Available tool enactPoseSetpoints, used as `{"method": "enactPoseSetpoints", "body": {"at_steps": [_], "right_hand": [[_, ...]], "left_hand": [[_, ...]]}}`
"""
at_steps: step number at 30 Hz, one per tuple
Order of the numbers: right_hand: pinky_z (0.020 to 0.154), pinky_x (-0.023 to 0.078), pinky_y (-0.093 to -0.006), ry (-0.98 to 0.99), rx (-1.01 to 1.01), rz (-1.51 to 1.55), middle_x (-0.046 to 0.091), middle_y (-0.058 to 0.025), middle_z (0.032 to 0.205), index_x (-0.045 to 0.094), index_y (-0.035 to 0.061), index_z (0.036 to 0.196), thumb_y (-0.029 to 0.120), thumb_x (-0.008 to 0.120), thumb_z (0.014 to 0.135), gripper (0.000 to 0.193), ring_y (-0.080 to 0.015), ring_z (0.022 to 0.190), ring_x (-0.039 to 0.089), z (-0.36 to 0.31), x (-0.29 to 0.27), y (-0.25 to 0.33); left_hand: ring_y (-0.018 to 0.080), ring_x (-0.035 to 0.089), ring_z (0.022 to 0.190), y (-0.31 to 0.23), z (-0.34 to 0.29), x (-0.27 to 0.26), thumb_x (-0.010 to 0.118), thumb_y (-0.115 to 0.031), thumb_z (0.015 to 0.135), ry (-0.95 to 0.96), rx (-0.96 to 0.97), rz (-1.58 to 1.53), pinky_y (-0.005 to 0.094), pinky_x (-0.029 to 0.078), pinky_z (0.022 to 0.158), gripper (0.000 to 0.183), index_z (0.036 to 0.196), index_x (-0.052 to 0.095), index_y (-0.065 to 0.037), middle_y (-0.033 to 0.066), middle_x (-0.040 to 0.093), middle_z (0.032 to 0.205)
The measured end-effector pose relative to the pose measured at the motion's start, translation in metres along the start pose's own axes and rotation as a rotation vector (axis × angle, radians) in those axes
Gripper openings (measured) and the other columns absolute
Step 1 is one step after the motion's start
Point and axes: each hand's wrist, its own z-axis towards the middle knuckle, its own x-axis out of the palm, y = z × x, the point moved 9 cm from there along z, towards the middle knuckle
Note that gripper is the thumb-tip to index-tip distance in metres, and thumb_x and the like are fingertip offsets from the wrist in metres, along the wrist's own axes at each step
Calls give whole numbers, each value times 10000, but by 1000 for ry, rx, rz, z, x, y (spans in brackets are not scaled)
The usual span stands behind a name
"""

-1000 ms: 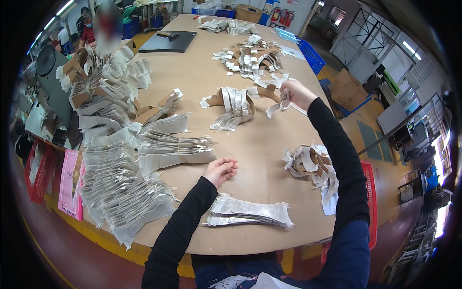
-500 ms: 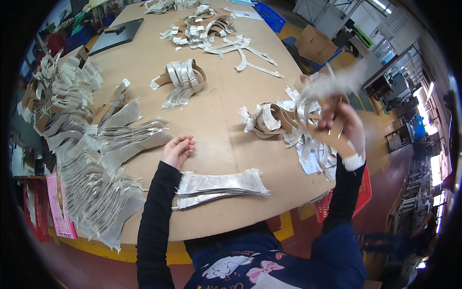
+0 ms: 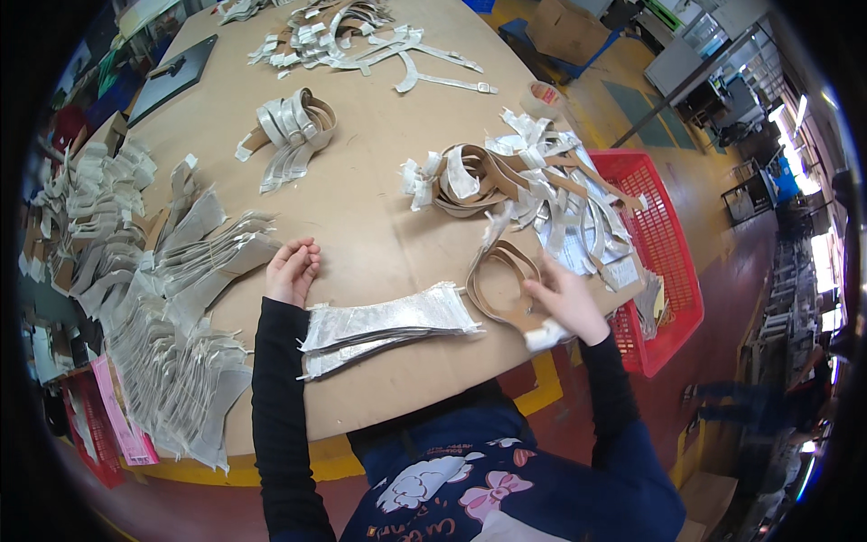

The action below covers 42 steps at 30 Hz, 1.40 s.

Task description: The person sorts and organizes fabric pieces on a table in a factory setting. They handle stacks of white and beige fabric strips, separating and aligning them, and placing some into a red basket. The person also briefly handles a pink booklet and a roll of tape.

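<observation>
My right hand (image 3: 569, 298) grips a looped strap piece (image 3: 483, 286), tan inside and silvery outside, just above the table near its right front edge. A white end of the strap hangs by the wrist. Loosely curled, my left hand (image 3: 293, 271) shows nothing between its fingers and rests on the table beside a fanned stack of silvery pieces (image 3: 221, 253). Between my forearms lies a small stack of flat silvery pieces (image 3: 388, 321) with flared ends. Just beyond my right hand is a heap of coiled and loose straps (image 3: 506, 181).
A large pile of silvery pieces (image 3: 172, 370) covers the table's left side. A coiled strap bundle (image 3: 293, 131) and a bigger strap heap (image 3: 343, 36) lie farther back. A red plastic basket (image 3: 691, 280) stands off the right edge. A tape roll (image 3: 540, 98) sits at that edge.
My right hand has come down and toward me with the strap piece, from above the right-hand heap to beside the small stack. My left hand stays by the fanned stack.
</observation>
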Motion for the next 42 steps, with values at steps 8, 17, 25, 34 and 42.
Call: {"method": "enactPoseSetpoints", "body": {"at_steps": [8,17,25,34,42], "right_hand": [[792,512,-399,-180,-277,-288,617,-174,1077,576,-11,1204,183,661,885,383,-341,943,631,-29,-28,98],[695,529,-434,116,-160,-535,648,-192,869,577,-21,955,182,627,855,232,-359,791,657,-1,62,79],[746,561,-305,234,145,514,726,-125,957,606,21,1049,177,521,957,200,-188,815,712,14,17,59],[764,566,-247,37,93,1086,703,-166,1069,544,3,1145,207,447,1038,250,-117,852,685,42,-19,90],[720,559,-205,24,96,1104,659,-57,925,555,-14,1064,185,535,1022,204,-90,805,666,110,-10,91]], "left_hand": [[121,620,875,-2,-2,2,567,-81,976,-1,15,47,239,518,789,209,1157,586,22,84,639,1020],[121,627,862,-4,-6,3,561,-77,982,-32,11,70,242,524,782,191,1144,597,18,80,648,999],[118,631,864,-3,-5,6,567,-74,978,-6,25,80,243,532,798,201,1150,594,27,92,655,1009],[123,640,879,-2,-4,7,568,-68,976,16,30,53,239,537,805,205,1152,595,34,104,659,1016],[121,640,885,0,-5,10,569,-68,975,17,25,74,239,534,807,203,1151,598,29,98,661,1017]]}}
